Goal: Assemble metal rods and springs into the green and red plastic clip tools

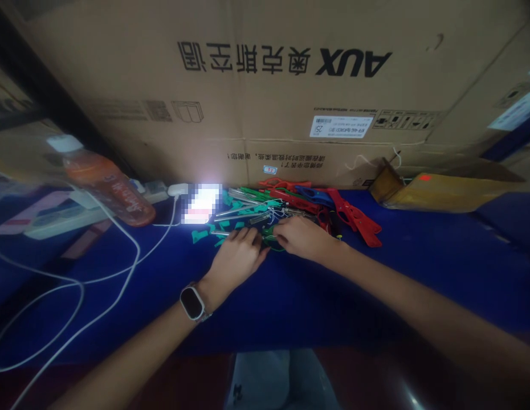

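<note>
My left hand (237, 256) and my right hand (301, 238) meet at the near edge of a heap of clips on a blue cloth (290, 290). The left fingers are curled together over small green clips (213, 230) and thin metal pieces (248, 215). The right fingers are bent and pinch something small among the metal pieces; I cannot make out what. Red clips (354, 219) lie just behind and to the right of the right hand, with one blue clip (314, 195) among them. A smartwatch (192, 303) sits on my left wrist.
A glowing phone (202, 204) lies left of the heap, with white cables (119, 267) looping over the cloth. An orange drink bottle (109, 185) lies tilted at the left beside a power strip (89, 208). Big cardboard boxes (269, 91) wall off the back. A tan package (444, 191) lies at the right.
</note>
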Tool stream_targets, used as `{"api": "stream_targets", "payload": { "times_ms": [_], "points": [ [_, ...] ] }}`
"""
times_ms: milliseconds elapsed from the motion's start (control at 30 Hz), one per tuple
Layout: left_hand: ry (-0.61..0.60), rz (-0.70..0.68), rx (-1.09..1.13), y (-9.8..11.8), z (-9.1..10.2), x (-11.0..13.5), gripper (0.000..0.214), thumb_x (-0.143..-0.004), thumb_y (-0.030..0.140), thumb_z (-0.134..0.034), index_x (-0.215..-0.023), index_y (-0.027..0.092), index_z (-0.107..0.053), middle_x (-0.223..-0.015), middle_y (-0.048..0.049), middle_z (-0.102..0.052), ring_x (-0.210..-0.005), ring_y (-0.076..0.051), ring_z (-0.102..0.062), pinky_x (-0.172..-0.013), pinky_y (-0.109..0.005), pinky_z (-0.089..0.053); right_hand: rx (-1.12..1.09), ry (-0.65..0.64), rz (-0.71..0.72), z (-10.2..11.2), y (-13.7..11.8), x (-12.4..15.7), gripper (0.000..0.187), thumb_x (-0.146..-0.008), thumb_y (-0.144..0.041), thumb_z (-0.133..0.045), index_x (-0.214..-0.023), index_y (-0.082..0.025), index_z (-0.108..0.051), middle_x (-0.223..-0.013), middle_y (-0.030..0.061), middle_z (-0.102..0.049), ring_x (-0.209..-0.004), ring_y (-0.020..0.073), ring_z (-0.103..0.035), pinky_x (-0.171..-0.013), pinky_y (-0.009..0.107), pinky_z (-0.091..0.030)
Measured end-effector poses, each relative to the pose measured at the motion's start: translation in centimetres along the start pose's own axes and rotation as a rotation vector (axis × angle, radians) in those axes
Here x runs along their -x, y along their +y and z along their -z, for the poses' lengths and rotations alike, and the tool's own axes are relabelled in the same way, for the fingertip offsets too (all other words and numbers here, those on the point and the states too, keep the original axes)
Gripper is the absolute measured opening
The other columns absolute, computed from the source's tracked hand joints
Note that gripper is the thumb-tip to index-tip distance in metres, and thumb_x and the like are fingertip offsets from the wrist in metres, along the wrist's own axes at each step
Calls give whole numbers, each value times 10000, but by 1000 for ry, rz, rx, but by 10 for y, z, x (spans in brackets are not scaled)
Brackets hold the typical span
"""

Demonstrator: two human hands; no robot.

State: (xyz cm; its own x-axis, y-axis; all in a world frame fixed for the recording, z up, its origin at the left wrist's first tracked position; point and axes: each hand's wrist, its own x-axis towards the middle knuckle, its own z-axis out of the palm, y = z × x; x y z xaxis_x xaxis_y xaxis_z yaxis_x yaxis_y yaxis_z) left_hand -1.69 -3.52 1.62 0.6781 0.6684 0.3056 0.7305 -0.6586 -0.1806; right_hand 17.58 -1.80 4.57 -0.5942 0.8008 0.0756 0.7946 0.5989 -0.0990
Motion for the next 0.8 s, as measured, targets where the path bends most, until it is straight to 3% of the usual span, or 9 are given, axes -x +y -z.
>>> {"api": "stream_targets", "payload": {
  "times_ms": [200,367,533,667,800],
  "points": [
    [14,-4,-30,1,-1,1,261,-968,327,-560,-960,114,-710,-945,-120,-666,-903,-269,-632,-754,-379,-469,-236,205,-38,-18,20,6,174,-814,-33,-632,-855,-180,-715,-830,26,-664,-732,142,-613,-691,247,-433],
    [31,-14,-15,0,-2,1,257,-973,319,-550,-960,117,-708,-931,-115,-666,-888,-265,-633,-750,-377,-468,-198,185,-75,-22,22,11,128,-825,-102,-675,-801,-211,-736,-870,19,-666,-784,154,-623,-662,247,-427],
    [5,-6,15,0,0,1,278,-974,317,-548,-990,90,-707,-949,-121,-666,-909,-283,-634,-767,-398,-476,-265,238,-12,-29,23,25,126,-914,-181,-636,-931,-224,-753,-972,24,-676,-798,135,-647,-725,259,-482],
    [9,-7,14,1,-1,2,274,-970,323,-555,-1004,97,-706,-949,-123,-667,-912,-286,-632,-766,-395,-470,-231,294,41,-35,23,36,187,-978,-255,-565,-1002,-240,-751,-1026,44,-698,-972,181,-636,-777,292,-518],
    [9,-4,12,0,-1,2,274,-974,322,-548,-1016,102,-707,-960,-125,-670,-916,-285,-633,-766,-392,-467,-156,287,83,-34,18,45,242,-1001,-267,-515,-1077,-217,-740,-1060,76,-701,-1009,219,-603,-858,370,-525]
  ]
}}
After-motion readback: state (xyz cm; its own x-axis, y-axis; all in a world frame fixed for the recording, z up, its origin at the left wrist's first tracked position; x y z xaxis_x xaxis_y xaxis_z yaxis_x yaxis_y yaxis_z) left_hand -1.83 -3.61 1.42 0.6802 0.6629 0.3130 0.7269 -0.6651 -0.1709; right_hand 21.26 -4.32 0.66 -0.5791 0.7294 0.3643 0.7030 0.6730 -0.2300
